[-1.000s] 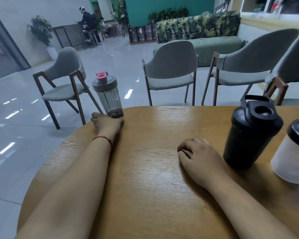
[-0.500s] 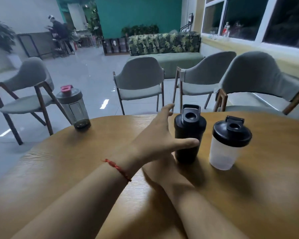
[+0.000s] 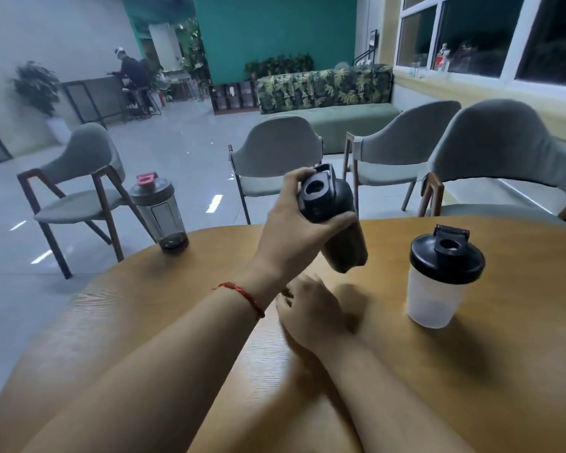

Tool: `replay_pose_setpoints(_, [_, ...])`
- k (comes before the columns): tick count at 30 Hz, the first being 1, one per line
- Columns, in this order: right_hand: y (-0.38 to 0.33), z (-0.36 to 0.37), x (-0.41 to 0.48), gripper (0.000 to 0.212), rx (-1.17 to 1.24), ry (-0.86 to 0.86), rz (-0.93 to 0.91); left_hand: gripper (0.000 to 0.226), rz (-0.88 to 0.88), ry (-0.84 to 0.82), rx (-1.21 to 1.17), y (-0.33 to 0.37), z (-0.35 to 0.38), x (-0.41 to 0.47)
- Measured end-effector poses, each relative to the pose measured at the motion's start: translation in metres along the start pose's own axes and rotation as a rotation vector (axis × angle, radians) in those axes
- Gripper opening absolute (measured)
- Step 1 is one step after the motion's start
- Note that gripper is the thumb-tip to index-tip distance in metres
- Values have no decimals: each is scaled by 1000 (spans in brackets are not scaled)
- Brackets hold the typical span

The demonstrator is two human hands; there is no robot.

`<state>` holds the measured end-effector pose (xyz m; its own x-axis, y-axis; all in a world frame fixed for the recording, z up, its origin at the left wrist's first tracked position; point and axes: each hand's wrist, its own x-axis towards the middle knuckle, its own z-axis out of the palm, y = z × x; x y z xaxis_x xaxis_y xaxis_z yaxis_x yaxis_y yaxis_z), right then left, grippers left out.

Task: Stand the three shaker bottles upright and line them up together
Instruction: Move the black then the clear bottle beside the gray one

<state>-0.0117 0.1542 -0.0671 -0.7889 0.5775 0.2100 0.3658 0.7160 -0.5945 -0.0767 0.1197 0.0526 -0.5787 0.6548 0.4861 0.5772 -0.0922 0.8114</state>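
Above the wooden table (image 3: 177,308), your left hand (image 3: 294,240) grips the black shaker bottle (image 3: 335,220), lifted and tilted; your right hand (image 3: 311,313) rests loosely curled, empty; the white shaker (image 3: 441,282) stands right, the clear shaker (image 3: 160,214) far left

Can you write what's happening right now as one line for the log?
left hand: holds black bottle, lifted, tilted | right hand: on table | other two bottles: upright

Right hand (image 3: 311,313) motion-blurred, fingers unclear.
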Motion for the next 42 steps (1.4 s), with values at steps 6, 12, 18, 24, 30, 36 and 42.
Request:
replay_pose_setpoints(6, [6,10,8,23,5,-24,-46,79,-37,172,305,-43,-89,25])
replay_pose_setpoints(12, [8,15,10,22,-4,-31,-57,85,-228,200,552,-93,-141,46])
replay_pose_setpoints(18, [10,16,11,21,13,-26,-61,89,-317,193,596,-116,-154,56])
replay_pose_setpoints(24, [8,14,10,22,3,-24,-66,105,-350,299,551,-114,-159,30])
replay_pose_setpoints(30, [-16,8,22,34,93,-77,0,30,-471,391,412,-160,-176,-48])
replay_pose_setpoints(36, [-72,38,91,84,423,-97,131,38,-583,577,145,-188,-209,-56])
replay_pose_setpoints(42, [-104,94,160,104,333,-81,169,33,-606,688,-36,-199,-221,-55])
